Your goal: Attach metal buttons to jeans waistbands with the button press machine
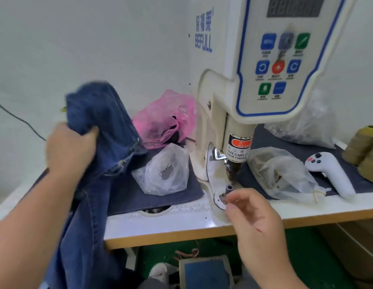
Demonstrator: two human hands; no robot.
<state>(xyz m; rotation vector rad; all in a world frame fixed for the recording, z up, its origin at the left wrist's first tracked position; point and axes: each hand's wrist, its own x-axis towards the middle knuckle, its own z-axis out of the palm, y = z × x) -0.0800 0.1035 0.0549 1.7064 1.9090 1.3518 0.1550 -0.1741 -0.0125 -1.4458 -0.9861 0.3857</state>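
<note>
Head view, looking down at a white tabletop [156,228] with a printed ruler strip along the near edge, numbers 12, 13, 14 legible. Left hand [71,149] raised at the left, fingers and thumb curled round a bunched fold of dark blue jeans [102,126], the rest of the cloth hanging down past the tabletop's near edge. Right hand [256,217] near the centre, fingertips pinched together just beside the press's lower die [228,187]; whether a button sits between them cannot be told through the blur. Cream button press machine [219,101] standing at the far right, marked "BEFULL" in blue under Chinese characters; control panel [279,65] with blue, green and red keys below a dark digital display; warning label on the plunger reading "TAKE CARE OF YOUR FINGER". Pink plastic bag [164,117] and a clear bag [164,172] left of the machine, another clear bag [279,174] and a white handheld controller [329,174] to its right, on dark cloth. Foot pedal [204,272] on the green floor below.
</note>
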